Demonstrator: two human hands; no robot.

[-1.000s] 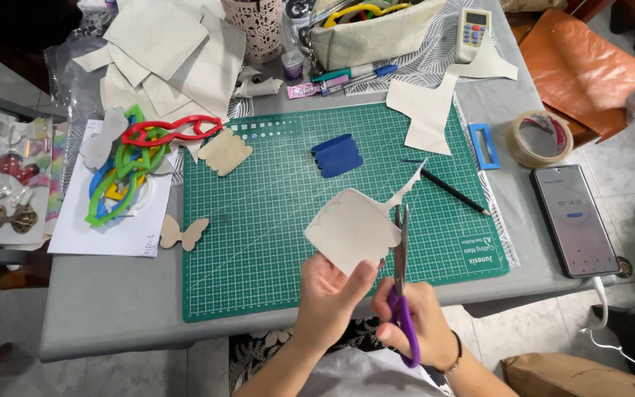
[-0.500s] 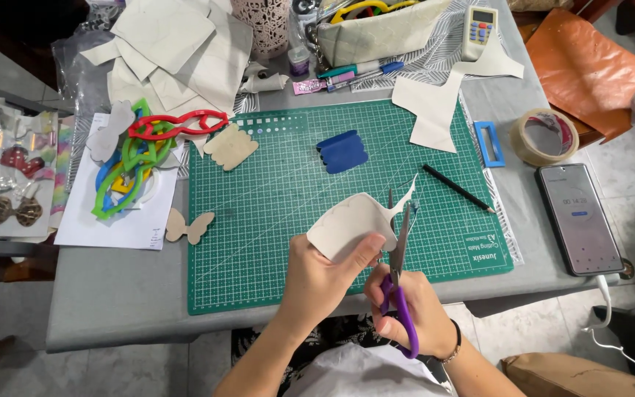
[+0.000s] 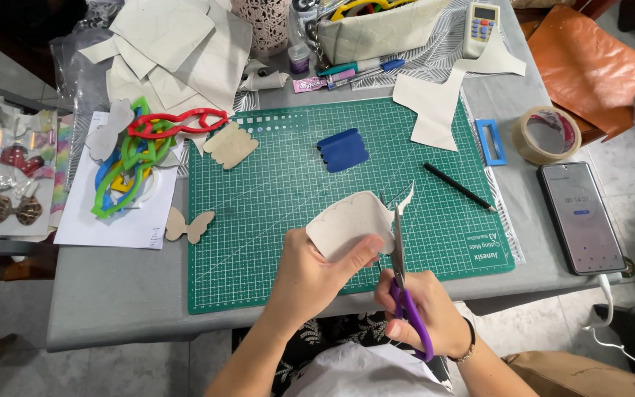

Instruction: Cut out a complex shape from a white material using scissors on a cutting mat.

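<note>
At the near edge of the green cutting mat (image 3: 273, 242), the left hand (image 3: 310, 276) pinches a beige scalloped piece of sheet material (image 3: 350, 228) between thumb and fingers, raised above the mat. Just beside it, the right hand (image 3: 420, 312) is closed through the purple handles of the scissors (image 3: 400, 272), whose blades meet the piece's right edge. Farther out on the mat lie a black pencil (image 3: 458, 187) and a blue scalloped shape (image 3: 342, 149). Left of the mat rests a butterfly cutout (image 3: 189, 225). At the right sit a tape roll (image 3: 547, 134) and a phone (image 3: 580, 216).
</note>
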